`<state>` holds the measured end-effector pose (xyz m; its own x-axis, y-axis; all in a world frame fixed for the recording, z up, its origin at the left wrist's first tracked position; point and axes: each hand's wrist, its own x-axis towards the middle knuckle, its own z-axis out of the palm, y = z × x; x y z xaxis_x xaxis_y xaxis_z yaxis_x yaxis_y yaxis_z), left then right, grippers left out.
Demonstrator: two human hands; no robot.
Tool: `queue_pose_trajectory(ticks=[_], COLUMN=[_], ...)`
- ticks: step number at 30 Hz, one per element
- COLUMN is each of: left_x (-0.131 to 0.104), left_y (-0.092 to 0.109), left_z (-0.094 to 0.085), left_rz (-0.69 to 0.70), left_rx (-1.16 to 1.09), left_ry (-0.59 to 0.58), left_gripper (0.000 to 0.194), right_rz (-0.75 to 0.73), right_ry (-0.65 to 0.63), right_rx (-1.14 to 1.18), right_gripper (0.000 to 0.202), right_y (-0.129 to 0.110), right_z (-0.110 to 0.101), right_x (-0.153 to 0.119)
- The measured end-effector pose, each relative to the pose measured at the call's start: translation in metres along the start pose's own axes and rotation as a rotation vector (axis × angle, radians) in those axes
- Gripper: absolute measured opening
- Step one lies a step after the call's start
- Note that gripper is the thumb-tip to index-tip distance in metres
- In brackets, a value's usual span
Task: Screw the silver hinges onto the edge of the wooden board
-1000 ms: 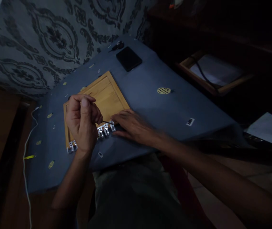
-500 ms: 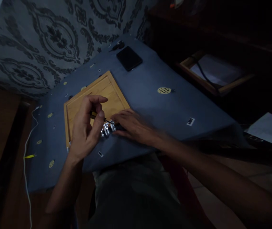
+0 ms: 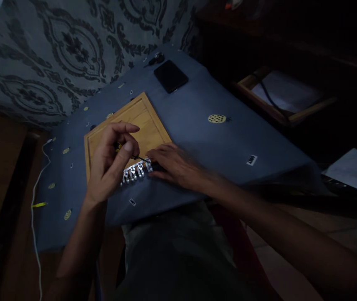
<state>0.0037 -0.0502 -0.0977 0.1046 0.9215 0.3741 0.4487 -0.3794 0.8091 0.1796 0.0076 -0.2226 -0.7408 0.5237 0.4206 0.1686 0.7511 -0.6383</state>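
Observation:
My left hand (image 3: 111, 161) is closed around a small screwdriver (image 3: 141, 159) with a yellow and black handle. Its dark shaft slants right, and the tip meets the right end of a silver hook rail (image 3: 133, 170). That rail has several curved hooks and lies along the near edge of a wooden board (image 3: 150, 125) with a grooved border. At the rail's right end, my right hand (image 3: 175, 165) grips it and the board edge between fingers and thumb. The fingertips partly cover that end, and any screw under the tip is too small to see.
Behind the board lies a black tablet-like device (image 3: 170, 76), with a dark object (image 3: 156, 59) beside it. The blue patterned tablecloth (image 3: 197, 104) covers the table against the wall. A white cable (image 3: 33, 200) hangs at the left, and an open drawer (image 3: 312, 112) is at the right.
My left hand has shifted slightly left and turned with the screwdriver, uncovering more of the hooks. The right hand stays at the rail's end.

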Motion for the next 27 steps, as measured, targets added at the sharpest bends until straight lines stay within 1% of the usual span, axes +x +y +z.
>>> queue_pose_trajectory(ticks=[3, 7, 9, 13, 15, 17, 19, 21, 22, 25, 27], left_x=[0.004, 0.013, 0.019, 0.035, 0.041, 0.044, 0.043, 0.041, 0.039, 0.035, 0.034], left_y=[-0.002, -0.004, -0.004, -0.005, -0.006, -0.008, -0.011, -0.012, -0.011, -0.008, -0.003], left_z=[0.000, -0.004, -0.007, -0.012, -0.015, -0.016, -0.016, -0.011, -0.006, 0.011, 0.024], left_rz=[-0.078, -0.102, -0.101, -0.043, -0.033, -0.079, -0.150, -0.197, -0.208, -0.225, -0.242], left_rx=[-0.143, -0.135, -0.111, -0.094, -0.097, -0.127, -0.174, -0.227, -0.250, -0.341, -0.383], left_ry=[-0.021, -0.107, -0.174, -0.376, -0.451, -0.487, -0.523, -0.519, -0.486, -0.323, -0.242], left_gripper=[0.020, 0.020, 0.019, 0.022, 0.024, 0.029, 0.037, 0.048, 0.055, 0.079, 0.088], right_rz=[-0.001, -0.003, 0.007, 0.023, 0.017, 0.010, 0.009, 0.017, 0.020, 0.021, 0.020], right_ry=[0.016, 0.003, -0.012, -0.010, 0.000, 0.001, -0.007, -0.020, -0.025, -0.027, -0.024], right_rx=[0.012, 0.009, -0.003, -0.012, -0.009, 0.006, 0.027, 0.031, 0.025, 0.016, 0.025], right_gripper=[0.035, 0.040, 0.042, 0.047, 0.048, 0.045, 0.035, 0.025, 0.023, 0.026, 0.028], right_y=[0.000, 0.000, 0.000, 0.001, 0.001, 0.001, 0.000, -0.002, -0.002, -0.004, -0.004], right_z=[0.000, -0.001, 0.000, 0.002, 0.003, 0.002, 0.000, -0.002, -0.003, -0.005, -0.004], right_x=[-0.001, -0.001, 0.000, 0.001, 0.001, 0.002, 0.003, 0.003, 0.003, 0.002, 0.001])
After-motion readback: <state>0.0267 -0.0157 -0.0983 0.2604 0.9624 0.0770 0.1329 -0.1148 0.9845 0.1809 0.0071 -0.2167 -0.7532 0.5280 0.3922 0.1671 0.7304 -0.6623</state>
